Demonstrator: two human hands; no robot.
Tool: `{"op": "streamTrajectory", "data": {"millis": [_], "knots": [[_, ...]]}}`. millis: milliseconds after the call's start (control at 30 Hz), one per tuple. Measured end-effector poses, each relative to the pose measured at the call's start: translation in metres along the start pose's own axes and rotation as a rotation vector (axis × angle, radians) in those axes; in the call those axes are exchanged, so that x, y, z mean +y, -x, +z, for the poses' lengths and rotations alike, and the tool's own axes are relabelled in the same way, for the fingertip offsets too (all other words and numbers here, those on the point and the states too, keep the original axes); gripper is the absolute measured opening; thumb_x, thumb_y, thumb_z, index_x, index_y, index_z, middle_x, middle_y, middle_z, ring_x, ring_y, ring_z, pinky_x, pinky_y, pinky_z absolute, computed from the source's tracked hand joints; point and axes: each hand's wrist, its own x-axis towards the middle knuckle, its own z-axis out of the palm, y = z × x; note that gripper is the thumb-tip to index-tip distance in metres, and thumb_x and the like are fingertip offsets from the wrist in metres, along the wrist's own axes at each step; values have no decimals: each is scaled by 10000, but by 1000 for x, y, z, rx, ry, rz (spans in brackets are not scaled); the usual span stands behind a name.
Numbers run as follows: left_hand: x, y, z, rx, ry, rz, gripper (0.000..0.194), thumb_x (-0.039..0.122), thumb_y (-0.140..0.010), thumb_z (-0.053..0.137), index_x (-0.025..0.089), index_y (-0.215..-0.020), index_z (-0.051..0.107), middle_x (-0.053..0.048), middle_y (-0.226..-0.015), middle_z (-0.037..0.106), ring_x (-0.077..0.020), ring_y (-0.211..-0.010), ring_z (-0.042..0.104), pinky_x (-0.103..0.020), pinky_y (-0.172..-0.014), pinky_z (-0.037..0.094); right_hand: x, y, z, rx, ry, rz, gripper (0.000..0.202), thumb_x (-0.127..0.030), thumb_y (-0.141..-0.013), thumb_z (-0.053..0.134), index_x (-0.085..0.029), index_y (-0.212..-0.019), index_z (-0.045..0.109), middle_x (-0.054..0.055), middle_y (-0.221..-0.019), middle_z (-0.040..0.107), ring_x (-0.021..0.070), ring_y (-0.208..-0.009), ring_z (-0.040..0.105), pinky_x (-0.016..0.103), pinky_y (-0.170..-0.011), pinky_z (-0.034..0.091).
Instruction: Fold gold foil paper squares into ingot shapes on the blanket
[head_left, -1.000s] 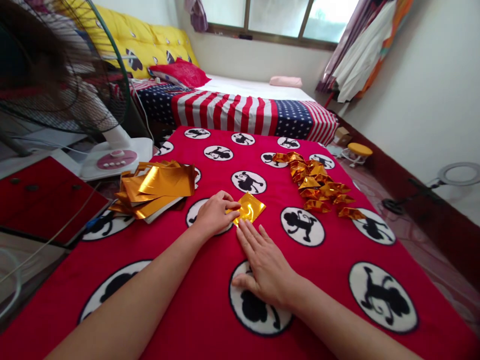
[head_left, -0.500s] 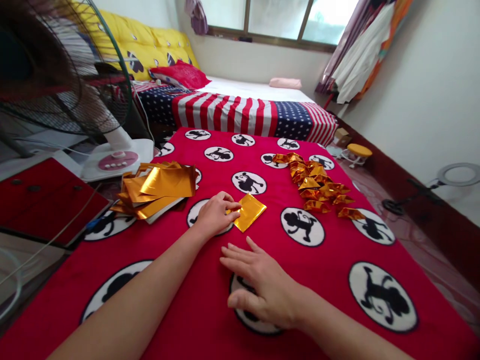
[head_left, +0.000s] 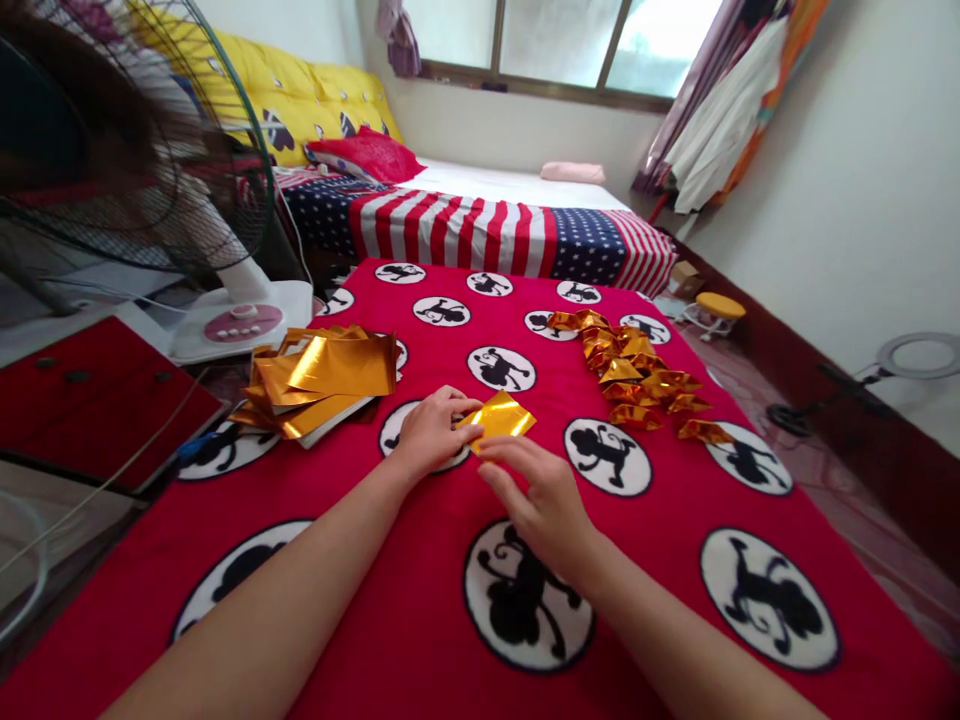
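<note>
A small folded square of shiny gold foil paper lies on the red cloth, one corner pointing away from me. My left hand has its closed fingers on the paper's left corner. From the near side my right hand reaches in, with thumb and forefinger bent close together at the near corner; the fingertips partly cover that edge. To the left sits a loose stack of flat gold foil sheets. Several folded gold foil pieces form a cluster on the right.
The red cloth with monkey prints covers the table. A fan stands at the left, beside a red drawer unit. Beyond the table is a bed. A yellow stool and a ring-shaped stand are on the right.
My right hand has moved forward from the cloth to the paper's near corner, its spread fingers now drawn together. The left hand stays on the paper. The view has shifted slightly.
</note>
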Motion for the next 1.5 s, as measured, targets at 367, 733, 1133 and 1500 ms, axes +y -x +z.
{"op": "streamTrajectory", "data": {"millis": [367,733,1133,1500], "knots": [[4,7,-7,-68,58,170,704,485,-583,828,240,-1211,625,-45,-1143,633,-226,-977,603,-313,-813,497,69,-15,2,401,-45,188,580,-201,-783,624,-224,-1345,480,115,-1375,513,268,-1266,487,443,-1007,452],[13,14,0,-92,2,342,430,307,-645,790,220,-1056,701,-74,-1269,580,-274,-1115,557,-422,-992,443,77,-18,-4,400,-347,224,595,-179,-738,664,-243,-1307,502,66,-1124,642,206,-1047,618,380,-927,495],[-2,4,-4,319,58,382,201,96,-733,672,246,-824,771,-60,-1175,603,-241,-1134,524,-388,-981,441,64,-14,-8,397,-194,68,240,-92,-795,556,-239,-848,737,51,-1019,636,197,-997,606,336,-860,491],[-6,6,-14,85,-122,370,169,191,-665,727,233,-822,771,-72,-1009,620,-234,-956,539,-368,-853,468,71,-11,-10,108,40,6,308,-25,-760,557,-260,-831,742,34,-984,675,211,-976,590,394,-911,471]]}}
